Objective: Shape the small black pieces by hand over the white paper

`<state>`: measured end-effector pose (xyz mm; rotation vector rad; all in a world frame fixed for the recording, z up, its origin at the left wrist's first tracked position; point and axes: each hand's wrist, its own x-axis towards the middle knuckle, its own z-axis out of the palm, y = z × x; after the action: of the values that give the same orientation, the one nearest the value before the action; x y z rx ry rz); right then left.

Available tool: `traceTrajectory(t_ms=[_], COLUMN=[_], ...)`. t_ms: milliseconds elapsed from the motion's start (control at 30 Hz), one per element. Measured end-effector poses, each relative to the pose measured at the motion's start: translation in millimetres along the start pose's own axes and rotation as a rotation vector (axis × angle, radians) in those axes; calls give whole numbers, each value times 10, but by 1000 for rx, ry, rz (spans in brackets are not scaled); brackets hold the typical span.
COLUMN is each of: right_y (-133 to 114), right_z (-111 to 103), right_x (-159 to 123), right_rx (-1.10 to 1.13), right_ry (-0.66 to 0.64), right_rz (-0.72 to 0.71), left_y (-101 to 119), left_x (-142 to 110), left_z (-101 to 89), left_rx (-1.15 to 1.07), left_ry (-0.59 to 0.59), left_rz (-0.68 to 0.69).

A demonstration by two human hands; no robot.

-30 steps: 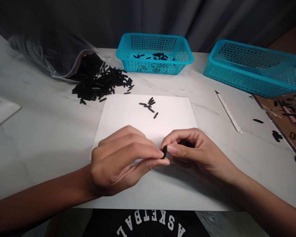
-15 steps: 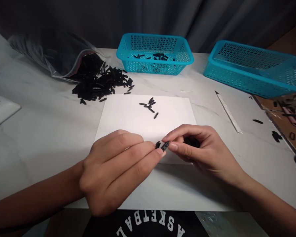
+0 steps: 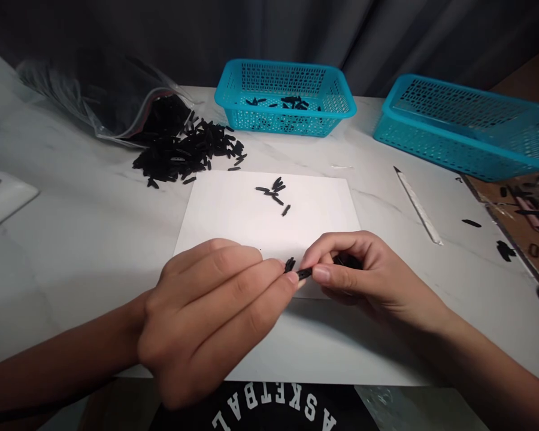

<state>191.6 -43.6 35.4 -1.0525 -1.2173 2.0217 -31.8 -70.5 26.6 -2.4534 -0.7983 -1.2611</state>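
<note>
Between my two hands is a small, narrow black piece with tiny holes in it. My left hand pinches its left end, and the fingertips of my right hand close on its right end. Other dark pieces are tucked in the curl of my right hand, partly hidden by the fingers. Just past my left fingertips shows another black piece; whether it is held or lies on the paper I cannot tell. Beneath my hands is a white sheet of paper, with several loose black pieces on its far half.
A clear plastic bag spills a heap of black pieces at the back left. One blue basket holds some pieces; another blue basket stands right of it. A wrapped pencil-like stick lies at right, a white object at left.
The black piece between my fingertips has turned from slanting upward to lying nearly level. My right fingertips have shifted slightly down; the view has moved a little.
</note>
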Motion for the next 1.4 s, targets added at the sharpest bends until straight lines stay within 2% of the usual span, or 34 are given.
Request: traceTrajectory(t_ms=[167, 300, 367, 467, 533, 833, 1000, 1400], right_y=[13, 8, 5, -2, -11, 2, 39, 59], right_z=[-8, -8, -6, -1, 4, -11, -32, -38], right_x=[15, 12, 8, 3, 1, -16, -22, -15], right_rx=[59, 32, 1, -30, -44, -100, -65, -13], right_ry=[-28, -2, 30, 63, 81, 98, 79, 69], right_rz=[25, 11, -5, -28, -41, -73, -60, -46], left_y=[-4, -55, -83, -101, -104, -142, -102, -101], left_x=[-15, 3, 51, 136, 162, 133, 213, 208], left_z=[22, 6, -51, -160, -205, -81, -14, -2], left_rx=[-12, -50, -75, -103, -105, -98, -56, -71], left_ry=[16, -5, -76, -270, -308, -139, -60, -82], left_rz=[-59, -16, -10, -19, -30, 13, -47, -80])
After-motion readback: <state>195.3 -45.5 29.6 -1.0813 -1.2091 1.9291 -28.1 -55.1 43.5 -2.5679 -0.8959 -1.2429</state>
